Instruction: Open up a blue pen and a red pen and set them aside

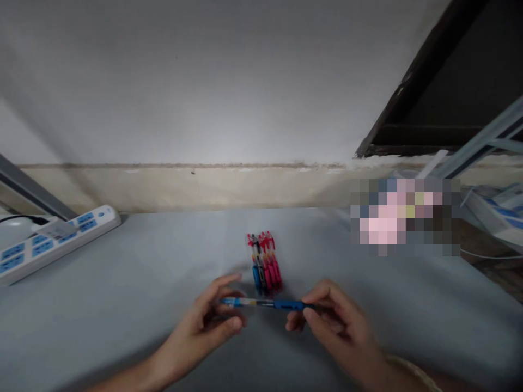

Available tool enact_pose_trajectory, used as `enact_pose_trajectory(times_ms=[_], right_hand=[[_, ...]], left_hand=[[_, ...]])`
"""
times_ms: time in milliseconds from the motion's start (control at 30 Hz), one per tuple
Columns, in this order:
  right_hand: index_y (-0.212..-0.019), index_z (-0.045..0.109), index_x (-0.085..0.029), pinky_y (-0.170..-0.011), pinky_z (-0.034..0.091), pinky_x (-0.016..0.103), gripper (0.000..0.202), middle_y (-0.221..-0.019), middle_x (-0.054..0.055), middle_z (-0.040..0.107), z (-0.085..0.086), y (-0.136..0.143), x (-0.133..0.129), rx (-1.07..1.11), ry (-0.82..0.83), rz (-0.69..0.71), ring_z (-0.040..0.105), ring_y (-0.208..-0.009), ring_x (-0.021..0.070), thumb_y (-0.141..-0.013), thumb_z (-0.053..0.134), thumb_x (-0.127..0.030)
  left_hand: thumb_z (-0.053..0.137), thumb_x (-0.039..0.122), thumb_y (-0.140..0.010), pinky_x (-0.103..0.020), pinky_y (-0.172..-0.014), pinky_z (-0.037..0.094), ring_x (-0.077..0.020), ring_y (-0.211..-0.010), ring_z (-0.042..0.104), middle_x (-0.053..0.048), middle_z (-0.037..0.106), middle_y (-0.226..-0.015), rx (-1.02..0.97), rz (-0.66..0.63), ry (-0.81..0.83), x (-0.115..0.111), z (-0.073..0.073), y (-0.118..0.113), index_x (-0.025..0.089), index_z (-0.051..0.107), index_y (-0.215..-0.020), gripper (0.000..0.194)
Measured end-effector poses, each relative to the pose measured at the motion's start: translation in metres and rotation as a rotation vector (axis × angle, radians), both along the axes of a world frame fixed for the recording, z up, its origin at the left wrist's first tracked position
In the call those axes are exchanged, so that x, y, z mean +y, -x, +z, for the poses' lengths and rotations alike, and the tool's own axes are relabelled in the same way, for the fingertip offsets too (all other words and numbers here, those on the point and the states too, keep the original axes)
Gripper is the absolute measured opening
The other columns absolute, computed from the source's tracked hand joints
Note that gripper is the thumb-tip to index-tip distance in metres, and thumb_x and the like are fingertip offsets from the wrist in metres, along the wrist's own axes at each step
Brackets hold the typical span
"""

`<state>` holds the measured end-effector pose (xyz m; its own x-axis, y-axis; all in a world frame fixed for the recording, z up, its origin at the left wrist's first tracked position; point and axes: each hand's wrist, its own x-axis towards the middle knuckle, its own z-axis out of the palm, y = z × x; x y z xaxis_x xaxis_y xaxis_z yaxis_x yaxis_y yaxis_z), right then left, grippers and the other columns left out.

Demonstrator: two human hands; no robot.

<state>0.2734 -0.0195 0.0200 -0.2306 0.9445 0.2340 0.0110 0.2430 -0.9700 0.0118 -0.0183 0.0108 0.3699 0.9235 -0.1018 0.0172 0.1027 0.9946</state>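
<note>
A blue pen (265,304) with a clear barrel is held level above the table, pinched near its dark blue grip end by my right hand (337,324). My left hand (208,318) is around the pen's light blue end, thumb and fingers spread apart; whether a finger touches the pen I cannot tell. Just beyond the held pen, a row of several pens (265,264) lies side by side on the grey table (163,261). Blue, black and pinkish-red grips show in that row, with their grip ends towards me.
A white power strip (61,242) with blue sockets and a plugged-in adapter lies at the left. At the back right is a pixelated pink patch (388,218). Metal frame bars (482,139) rise at both sides, and a pale wall (245,188) borders the table's far edge.
</note>
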Motion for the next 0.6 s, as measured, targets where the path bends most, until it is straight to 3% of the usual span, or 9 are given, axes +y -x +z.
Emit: enact_pose_trajectory(times_ms=[100,233,333,467,600], right_hand=[[-0.083,0.052,-0.023,-0.06,0.058,0.024,0.021,-0.071,0.0,0.076,-0.006,0.007,0.002,0.191,0.388,0.136,0.074,-0.063,0.014,-0.09,0.066,-0.036],[-0.096,0.061,-0.018,-0.059,0.058,0.024,0.035,-0.069,0.002,0.077,-0.015,0.011,0.005,0.27,0.675,0.238,0.073,-0.06,0.0143,-0.079,0.075,-0.045],[-0.086,0.064,-0.016,-0.054,0.055,0.021,0.039,-0.068,0.003,0.076,-0.021,0.011,0.003,0.299,0.787,0.261,0.073,-0.057,0.0139,-0.077,0.075,-0.052],[-0.072,0.063,-0.015,-0.044,0.05,0.019,0.045,-0.059,0.001,0.07,-0.025,0.009,0.002,0.197,0.819,0.266,0.068,-0.046,0.0118,-0.079,0.07,-0.059],[-0.078,0.069,-0.016,-0.047,0.051,0.02,0.037,-0.058,0.0,0.069,-0.024,0.004,0.005,0.011,0.535,0.199,0.067,-0.047,0.0116,-0.082,0.07,-0.052]], left_hand=[[0.068,0.035,-0.089,-0.021,-0.065,0.051,-0.0124,-0.067,0.065,0.002,0.069,-0.069,0.026,0.075,-0.003,0.001,0.003,-0.002,0.024,0.068,-0.101,0.016],[0.07,0.04,-0.086,-0.023,-0.066,0.053,-0.0136,-0.067,0.066,0.0,0.073,-0.069,-0.03,0.152,0.004,0.003,0.005,-0.005,0.021,0.068,-0.097,0.021],[0.07,0.042,-0.086,-0.023,-0.067,0.054,-0.0138,-0.068,0.067,-0.001,0.074,-0.072,-0.061,0.209,0.02,0.003,0.005,-0.006,0.021,0.069,-0.097,0.024],[0.074,0.044,-0.081,-0.023,-0.06,0.054,-0.0129,-0.06,0.067,-0.001,0.073,-0.066,-0.049,0.243,0.063,0.001,0.003,-0.008,0.018,0.071,-0.089,0.028],[0.08,0.044,-0.075,-0.021,-0.054,0.053,-0.0125,-0.054,0.067,-0.001,0.075,-0.061,-0.057,0.248,0.161,-0.003,-0.001,-0.009,0.016,0.071,-0.088,0.031]])
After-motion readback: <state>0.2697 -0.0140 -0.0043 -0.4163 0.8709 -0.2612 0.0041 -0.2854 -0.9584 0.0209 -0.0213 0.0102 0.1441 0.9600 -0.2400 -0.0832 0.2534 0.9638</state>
